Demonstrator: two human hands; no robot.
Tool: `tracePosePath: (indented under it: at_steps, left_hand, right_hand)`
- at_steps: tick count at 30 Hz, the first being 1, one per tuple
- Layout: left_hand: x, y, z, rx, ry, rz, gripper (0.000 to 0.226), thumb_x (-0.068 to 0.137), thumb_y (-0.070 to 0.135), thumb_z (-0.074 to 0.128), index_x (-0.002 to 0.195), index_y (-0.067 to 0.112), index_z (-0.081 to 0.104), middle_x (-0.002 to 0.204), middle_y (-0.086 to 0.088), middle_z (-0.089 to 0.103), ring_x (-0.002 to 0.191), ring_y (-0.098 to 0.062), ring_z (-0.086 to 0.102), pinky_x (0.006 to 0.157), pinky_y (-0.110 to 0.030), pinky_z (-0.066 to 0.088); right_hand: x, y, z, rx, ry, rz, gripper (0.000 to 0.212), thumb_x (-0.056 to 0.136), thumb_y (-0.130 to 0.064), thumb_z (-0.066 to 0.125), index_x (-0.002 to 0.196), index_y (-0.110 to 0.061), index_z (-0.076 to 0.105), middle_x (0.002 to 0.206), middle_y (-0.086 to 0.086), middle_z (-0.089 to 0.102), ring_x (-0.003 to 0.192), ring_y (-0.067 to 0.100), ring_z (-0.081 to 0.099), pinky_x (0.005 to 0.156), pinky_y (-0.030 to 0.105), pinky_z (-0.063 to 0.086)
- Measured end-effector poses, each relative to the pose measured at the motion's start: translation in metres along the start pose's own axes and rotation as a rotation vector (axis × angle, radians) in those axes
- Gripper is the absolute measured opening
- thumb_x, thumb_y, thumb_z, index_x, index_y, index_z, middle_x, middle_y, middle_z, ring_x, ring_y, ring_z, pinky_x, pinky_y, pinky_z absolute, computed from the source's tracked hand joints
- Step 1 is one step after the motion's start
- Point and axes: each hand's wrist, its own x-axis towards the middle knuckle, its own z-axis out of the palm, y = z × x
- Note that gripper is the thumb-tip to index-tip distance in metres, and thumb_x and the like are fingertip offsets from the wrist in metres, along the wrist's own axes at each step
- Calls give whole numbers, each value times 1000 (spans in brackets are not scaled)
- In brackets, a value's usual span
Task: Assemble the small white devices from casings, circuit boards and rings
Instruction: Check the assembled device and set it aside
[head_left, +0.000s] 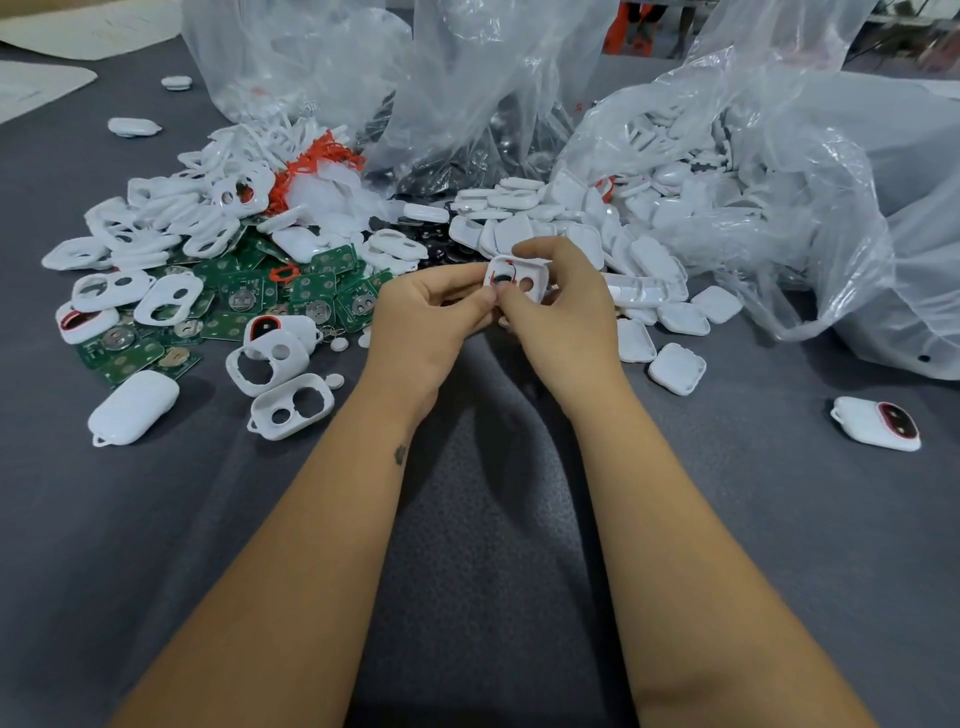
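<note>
Grey cloth (493, 519), hands (498, 306) pinching casing (517, 278), circuit boards (249, 296) left

No words or numbers can be read anywhere. The green circuit boards (244, 291) have tiny marks on them, but they are too small and blurry to make out. The white casings (540, 228) look plain.

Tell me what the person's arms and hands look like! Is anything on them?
Both forearms are bare, with no sleeves showing. The left hand and right hand wear no gloves or rings that I can see. A small dark mark, maybe a tattoo, sits near the left wrist.
</note>
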Motion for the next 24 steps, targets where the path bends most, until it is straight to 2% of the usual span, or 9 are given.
tracePosePath:
  at_steps: [5,10,13,19,24]
  left_hand:
    - [-2,2,-2,45,-45,41,33,85,-8,65,92,23,76,90,-1,77,89,-15,71,78,-21,56]
    - [-2,2,-2,11,-40,12,28,84,-9,67,98,14,74,95,-7,76,93,-21,72,79,-23,57]
    - [-1,1,-2,0,-26,10,25,85,-6,67,100,13,74,97,-8,76,94,-20,72,78,-21,56]
    - [-1,0,-1,-8,-16,11,25,85,-7,66,102,10,73,98,-11,75,95,-23,72,80,-24,57]
    - [-2,1,1,17,-22,15,27,87,-7,64,108,9,70,100,-11,74,94,-20,71,80,-23,57]
  right_hand:
    - [3,2,-1,24,-15,46,9,83,-16,65,83,-24,67,77,-8,67,81,18,67,79,43,56]
    - [6,4,-4,58,-64,61,7,85,-13,65,85,-18,70,85,8,71,86,29,68,81,52,55]
    - [6,4,-6,98,-91,67,11,87,-11,66,82,-21,68,86,13,72,86,32,69,79,51,57]
    - [4,2,-5,91,-80,83,6,86,-13,66,88,-11,71,84,13,72,83,30,70,77,49,58]
    - [4,1,-2,79,-50,108,7,79,-14,67,83,-10,70,80,13,71,80,32,70,74,52,57]
